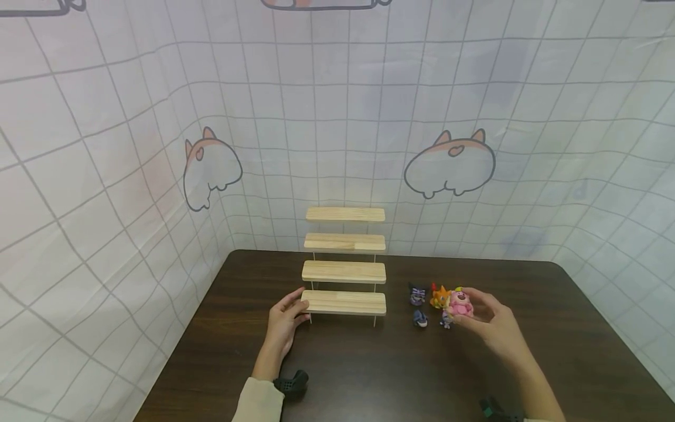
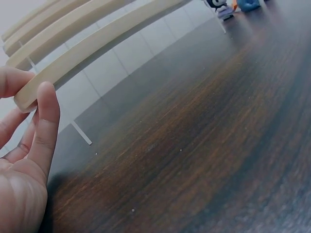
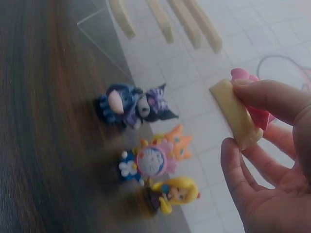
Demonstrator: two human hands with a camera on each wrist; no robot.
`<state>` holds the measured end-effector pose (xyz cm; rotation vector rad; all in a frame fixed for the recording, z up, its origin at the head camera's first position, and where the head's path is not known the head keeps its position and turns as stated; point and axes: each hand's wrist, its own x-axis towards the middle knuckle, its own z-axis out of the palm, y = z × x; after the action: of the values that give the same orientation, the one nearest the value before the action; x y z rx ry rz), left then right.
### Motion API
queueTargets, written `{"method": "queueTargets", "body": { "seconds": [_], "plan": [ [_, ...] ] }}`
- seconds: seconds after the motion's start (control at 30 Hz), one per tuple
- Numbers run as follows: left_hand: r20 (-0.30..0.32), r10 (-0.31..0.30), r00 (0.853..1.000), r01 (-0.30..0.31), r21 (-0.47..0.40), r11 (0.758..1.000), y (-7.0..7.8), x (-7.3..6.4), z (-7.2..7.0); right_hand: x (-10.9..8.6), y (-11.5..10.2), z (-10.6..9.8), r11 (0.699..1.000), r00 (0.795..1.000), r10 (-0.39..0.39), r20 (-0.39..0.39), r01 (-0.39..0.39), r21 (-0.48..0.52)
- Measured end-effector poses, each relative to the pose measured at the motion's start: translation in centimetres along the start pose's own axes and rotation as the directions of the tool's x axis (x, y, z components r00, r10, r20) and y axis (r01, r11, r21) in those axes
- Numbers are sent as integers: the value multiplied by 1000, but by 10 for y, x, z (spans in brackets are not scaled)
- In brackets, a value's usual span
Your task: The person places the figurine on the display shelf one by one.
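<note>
A stepped display rack (image 1: 344,302) with several pale wooden shelves on thin legs stands on the table. My left hand (image 1: 285,321) pinches the left end of its lowest shelf (image 2: 73,63) between thumb and fingers. Off to the right, my right hand (image 1: 498,328) holds a pink bear figurine (image 1: 460,305) by its sides, raised above the tabletop. In the right wrist view a pale yellow piece (image 3: 235,114) shows between thumb and fingers, with the pink figurine (image 3: 258,114) partly hidden behind the thumb.
Near the right hand stand a black-and-purple figurine (image 1: 417,295), an orange one (image 1: 440,297), a blue one (image 1: 420,318), a pink-hooded one (image 3: 153,162) and a yellow-haired one (image 3: 177,191). A gridded curtain (image 1: 348,135) hangs behind the dark table (image 1: 369,369).
</note>
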<state>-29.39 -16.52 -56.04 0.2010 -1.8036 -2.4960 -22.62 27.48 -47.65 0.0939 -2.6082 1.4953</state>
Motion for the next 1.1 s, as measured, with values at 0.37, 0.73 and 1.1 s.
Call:
{"method": "queueTargets", "body": {
  "seconds": [0.37,0.73,1.1],
  "plan": [
    [-7,-5,1000,5,-7,1000,-1,0,3,7,-19,16,995,996,-61,59,56,80],
    [-5,-4,1000,4,-15,1000,0,0,1,17,-41,38,989,991,-90,94,78,122],
    [14,-12,1000,12,-11,1000,1,-1,-1,28,-57,59,990,991,-63,117,48,131]
  ]
}}
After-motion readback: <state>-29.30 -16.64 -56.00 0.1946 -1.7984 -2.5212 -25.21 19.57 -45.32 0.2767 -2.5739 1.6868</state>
